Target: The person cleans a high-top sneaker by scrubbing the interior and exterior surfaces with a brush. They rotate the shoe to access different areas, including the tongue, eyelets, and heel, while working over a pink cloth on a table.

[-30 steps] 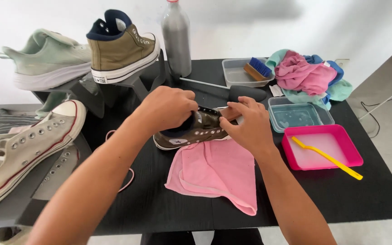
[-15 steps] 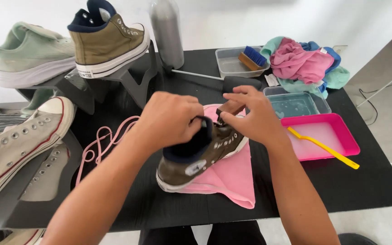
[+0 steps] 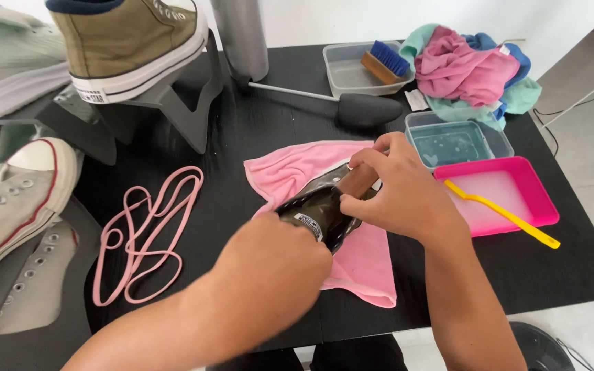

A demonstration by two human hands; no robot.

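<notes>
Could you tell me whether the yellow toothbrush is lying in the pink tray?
Yes, the yellow toothbrush lies slanted across the pink tray, with its handle sticking out over the tray's near right corner.

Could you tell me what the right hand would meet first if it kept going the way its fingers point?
Probably the brown shoe it already grips; the right hand points left, and beyond lie the pink cloth and pink laces.

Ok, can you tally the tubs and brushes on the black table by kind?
Tubs: 3 (grey tub, clear teal tub, pink tray)
Brushes: 2 (blue-bristled brush, yellow toothbrush)
Total: 5
</notes>
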